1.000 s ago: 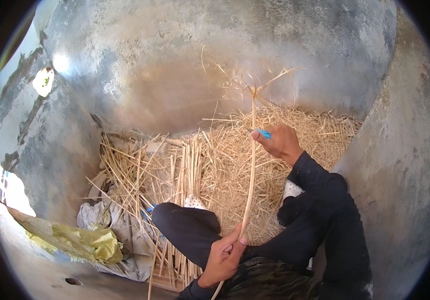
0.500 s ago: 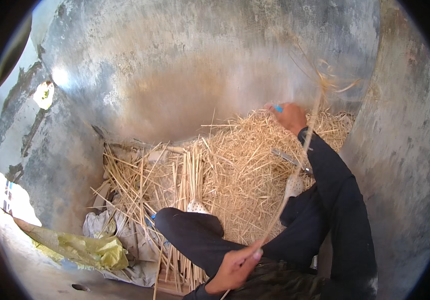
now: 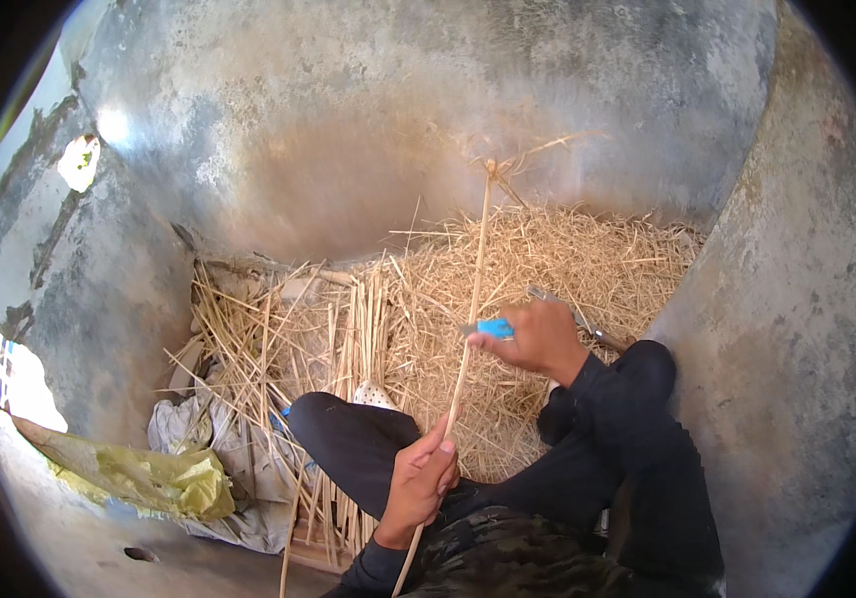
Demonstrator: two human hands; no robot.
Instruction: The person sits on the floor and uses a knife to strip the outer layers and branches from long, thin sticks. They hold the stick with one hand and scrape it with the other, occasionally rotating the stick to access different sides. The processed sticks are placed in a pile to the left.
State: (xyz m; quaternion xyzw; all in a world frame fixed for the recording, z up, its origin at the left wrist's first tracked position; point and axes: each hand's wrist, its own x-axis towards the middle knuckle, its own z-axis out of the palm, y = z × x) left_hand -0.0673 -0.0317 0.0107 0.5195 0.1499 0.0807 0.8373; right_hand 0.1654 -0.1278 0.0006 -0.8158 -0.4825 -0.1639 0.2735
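Observation:
A long, thin pale stalk (image 3: 480, 249) slants up and away from my lap, its far end frayed into curling fibres. My left hand (image 3: 420, 480) is closed around its lower part. In my closed right hand (image 3: 543, 341) is a small blue-handled knife (image 3: 495, 328). Its short blade lies at the stalk's middle, and my thumb is against or very near the stalk just below it. My fingers partly hide the handle. Loose straw and shavings (image 3: 587, 249) lie heaped beyond my hands.
A bundle of straight stalks (image 3: 366, 324) lies left of the heap, with tangled stalks (image 3: 249, 339) beyond it. A metal tool (image 3: 602, 336) rests near my right knee. Yellow sheeting (image 3: 164, 478) and grey cloth (image 3: 184, 424) are at left. Concrete walls (image 3: 348, 130) enclose the space.
My right hand has come back toward me from the far wall, bringing the knife to the stalk. The stalk has swung left and stands straighter. My left hand has shifted slightly left and away from me.

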